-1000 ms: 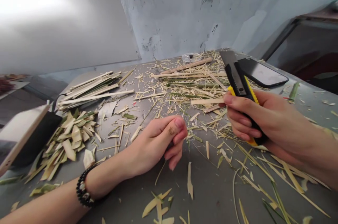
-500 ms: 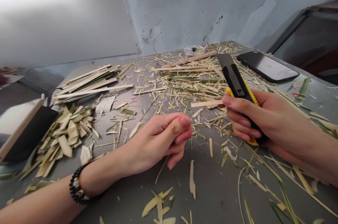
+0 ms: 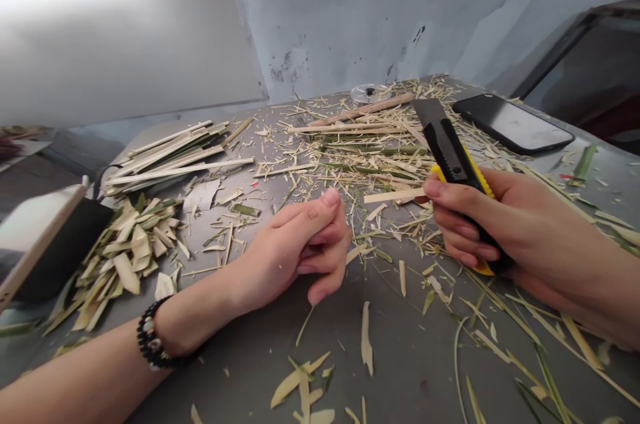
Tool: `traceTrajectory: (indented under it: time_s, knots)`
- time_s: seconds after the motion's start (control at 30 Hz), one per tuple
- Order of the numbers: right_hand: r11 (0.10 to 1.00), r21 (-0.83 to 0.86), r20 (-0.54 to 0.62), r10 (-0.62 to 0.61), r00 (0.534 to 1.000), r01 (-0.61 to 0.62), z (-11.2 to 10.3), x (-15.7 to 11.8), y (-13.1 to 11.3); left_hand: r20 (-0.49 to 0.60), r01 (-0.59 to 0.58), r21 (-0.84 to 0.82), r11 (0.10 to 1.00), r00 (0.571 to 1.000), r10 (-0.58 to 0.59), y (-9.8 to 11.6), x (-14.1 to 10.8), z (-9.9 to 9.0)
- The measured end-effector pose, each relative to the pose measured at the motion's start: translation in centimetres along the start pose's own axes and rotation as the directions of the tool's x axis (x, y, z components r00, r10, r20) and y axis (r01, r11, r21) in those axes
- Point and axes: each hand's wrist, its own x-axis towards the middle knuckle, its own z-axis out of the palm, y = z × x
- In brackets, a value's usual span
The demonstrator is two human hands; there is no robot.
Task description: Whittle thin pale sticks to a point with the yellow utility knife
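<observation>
My right hand [image 3: 480,231] is closed around a yellow and black utility knife [image 3: 457,164], its wide blade pointing up and away. Between the thumb and fingers of that hand a short pale bamboo strip [image 3: 393,196] sticks out to the left. My left hand [image 3: 310,244], with a beaded bracelet [image 3: 153,337] at the wrist, hovers over the grey table [image 3: 390,344] left of the strip and apart from it. Its fingers are curled with the thumb on top, and nothing shows in them.
Bamboo strips [image 3: 175,157] lie in a bundle at the back left, beside a heap of shavings [image 3: 133,251]. Shavings and slivers litter the table. A phone [image 3: 513,123] lies at the back right, a clear spool [image 3: 370,93] near the wall.
My left hand has shifted slightly left and turned, its thumb higher and its lower fingers loosened a little. The right hand still holds the knife and strip, almost unmoved.
</observation>
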Motion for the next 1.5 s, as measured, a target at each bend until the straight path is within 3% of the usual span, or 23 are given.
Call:
traceTrajectory:
  time_s: [0.37, 0.57, 0.9, 1.5]
  knots:
    - [1.0, -0.006, 0.009, -0.009, 1.0, 0.009, -0.1, -0.2, 0.0, 0.06, 0.007, 0.025, 1.0, 0.998, -0.008, 0.0, 0.1, -0.4]
    - [1.0, -0.011, 0.02, -0.002, 1.0, 0.003, -0.2, -0.1, 0.2, -0.011, -0.021, -0.086, 0.996, 1.0, 0.02, -0.3, 0.3, -0.2]
    - [0.999, -0.037, 0.031, -0.009, 0.999, 0.01, -0.1, 0.0, 0.3, 0.045, -0.106, -0.17, 0.98, 0.992, 0.115, -1.0, 0.7, -1.0]
    - [1.0, -0.009, 0.075, -0.014, 0.997, 0.014, -0.2, 0.0, 0.6, 0.041, -0.098, -0.002, 0.995, 0.994, 0.098, -1.0, 0.4, -0.6]
